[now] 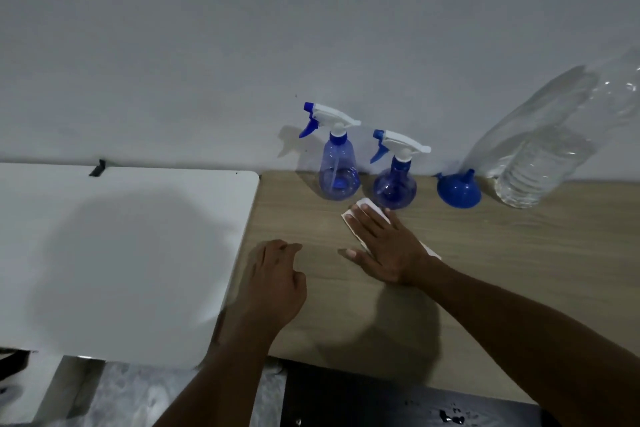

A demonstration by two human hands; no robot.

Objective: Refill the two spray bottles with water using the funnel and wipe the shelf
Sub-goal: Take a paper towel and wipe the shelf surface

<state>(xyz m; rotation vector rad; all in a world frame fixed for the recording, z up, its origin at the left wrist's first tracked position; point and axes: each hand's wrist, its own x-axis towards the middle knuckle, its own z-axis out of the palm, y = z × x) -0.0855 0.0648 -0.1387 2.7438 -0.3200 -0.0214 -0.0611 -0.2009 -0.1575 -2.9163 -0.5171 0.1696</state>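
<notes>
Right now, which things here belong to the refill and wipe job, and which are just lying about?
Job: two spray bottles, funnel, water bottle, white cloth under right hand, wooden shelf.
Lying about: white board, black clip.

Two translucent blue spray bottles with white-and-blue trigger heads stand upright side by side against the wall: the taller bottle (pixel 338 163) at 9 o'clock of the rounder bottle (pixel 394 180). A blue funnel (pixel 458 189) rests mouth-down at 3 o'clock on the wooden shelf (pixel 485 253).
</notes>
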